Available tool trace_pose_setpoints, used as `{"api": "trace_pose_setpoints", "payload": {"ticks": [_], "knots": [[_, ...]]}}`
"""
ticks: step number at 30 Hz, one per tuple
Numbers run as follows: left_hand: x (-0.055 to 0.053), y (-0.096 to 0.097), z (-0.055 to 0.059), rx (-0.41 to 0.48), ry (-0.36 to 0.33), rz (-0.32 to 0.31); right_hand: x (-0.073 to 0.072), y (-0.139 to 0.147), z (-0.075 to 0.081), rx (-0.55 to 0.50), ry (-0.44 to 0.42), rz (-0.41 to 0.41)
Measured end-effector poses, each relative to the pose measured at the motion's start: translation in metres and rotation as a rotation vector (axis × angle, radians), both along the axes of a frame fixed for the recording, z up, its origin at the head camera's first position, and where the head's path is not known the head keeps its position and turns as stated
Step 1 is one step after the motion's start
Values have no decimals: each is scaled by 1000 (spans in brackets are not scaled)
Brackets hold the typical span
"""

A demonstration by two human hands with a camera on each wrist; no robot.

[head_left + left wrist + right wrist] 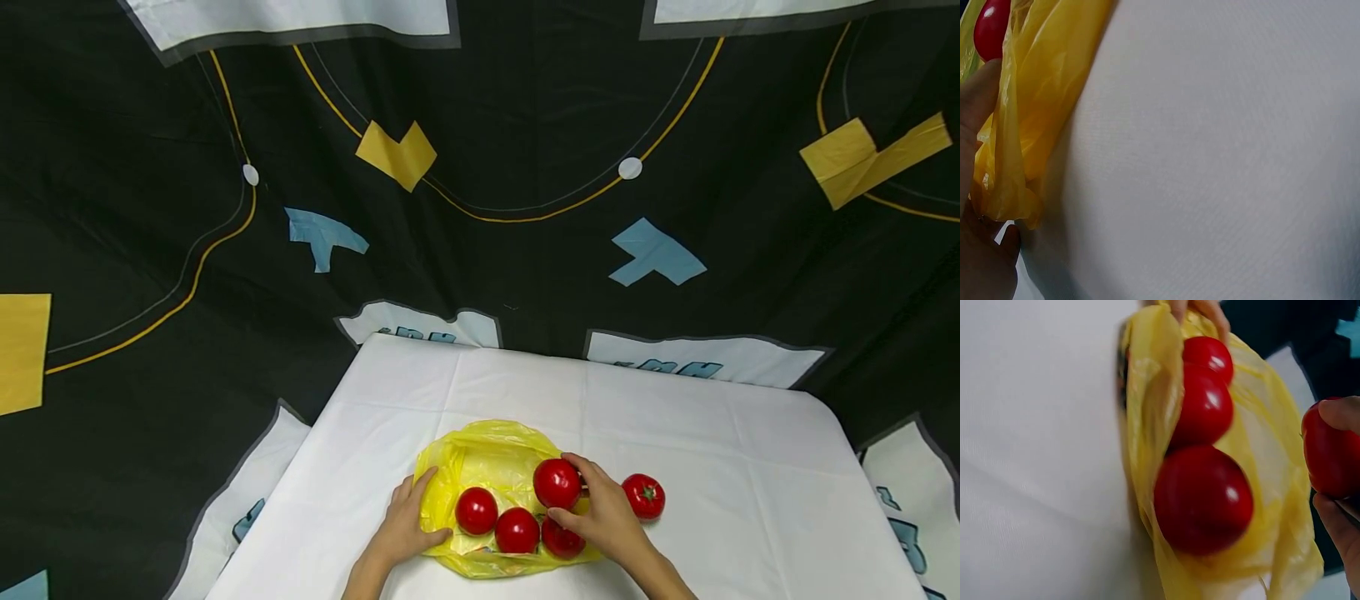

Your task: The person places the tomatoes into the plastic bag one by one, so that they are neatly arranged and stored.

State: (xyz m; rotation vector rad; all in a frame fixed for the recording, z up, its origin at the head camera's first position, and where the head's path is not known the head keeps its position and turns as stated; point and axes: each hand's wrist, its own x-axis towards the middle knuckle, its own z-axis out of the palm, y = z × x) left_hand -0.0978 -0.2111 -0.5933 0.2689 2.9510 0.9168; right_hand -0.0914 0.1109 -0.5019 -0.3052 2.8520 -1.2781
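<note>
A yellow plastic bag [487, 433] lies spread on the white table, its mouth wide. Three red tomatoes [476, 511] sit in a row inside it; the right wrist view shows the same row, with the nearest tomato [1204, 500] largest. My left hand [405, 521] grips the bag's left rim, its thumb on the inner side of the yellow plastic [1054, 81]. Over the bag's right part, my right hand [603, 508] holds another tomato [557, 483] between thumb and fingers. That held tomato [1329, 456] is above the bag in the right wrist view.
One more tomato [643, 497] stands on the white tablecloth [750, 500], just right of my right hand. Behind the table hangs a black cloth [517, 275] with yellow, blue and white patches.
</note>
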Motion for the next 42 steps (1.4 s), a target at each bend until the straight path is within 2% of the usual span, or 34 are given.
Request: {"api": "trace_pose_setpoints", "payload": {"ticks": [6, 10, 17, 26, 35, 42], "knots": [[0, 0, 0, 1, -4, 18, -7, -20, -9, -10, -16, 126], [0, 0, -1, 9, 4, 14, -13, -30, -17, 11, -16, 170], [0, 1, 2, -3, -20, 7, -21, -39, -28, 103, 31, 167], [0, 1, 4, -7, -20, 4, -29, -47, -37, 128, -16, 177], [0, 1, 3, -3, -14, -4, -35, -53, -41, 139, 2, 171], [0, 0, 2, 2, -38, -2, -37, -59, -44, 144, 28, 183]]}}
